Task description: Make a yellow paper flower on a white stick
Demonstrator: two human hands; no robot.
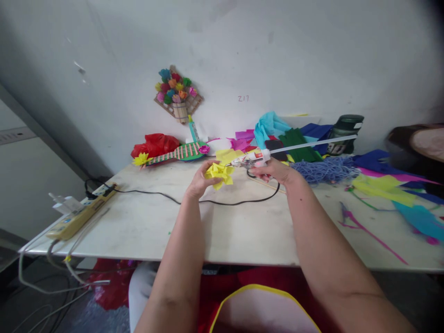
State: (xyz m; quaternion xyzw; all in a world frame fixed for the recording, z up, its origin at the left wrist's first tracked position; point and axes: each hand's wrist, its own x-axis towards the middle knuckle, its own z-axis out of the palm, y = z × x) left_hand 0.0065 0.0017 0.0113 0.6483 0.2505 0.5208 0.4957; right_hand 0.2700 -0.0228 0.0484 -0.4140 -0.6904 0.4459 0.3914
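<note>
My left hand (202,179) is closed on a yellow paper flower (221,175), holding it above the middle of the table. In my right hand (274,170) is a white glue gun (251,158), its nozzle pointing left and touching or very close to the flower. A long translucent glue stick (314,143) juts out of the gun's back end toward the right. The gun's black cord (229,203) curves down and runs left across the table. Behind my left hand lies a green guitar-shaped craft (183,151) with a pink flower and a yellow flower on it.
A yellow power strip (81,217) with plugs lies at the table's left edge. Coloured paper (272,129), a dark green jar (345,134) and blue shredded strands (321,170) stand along the wall. Paper scraps (385,187) cover the right side, near a blurred person (416,148).
</note>
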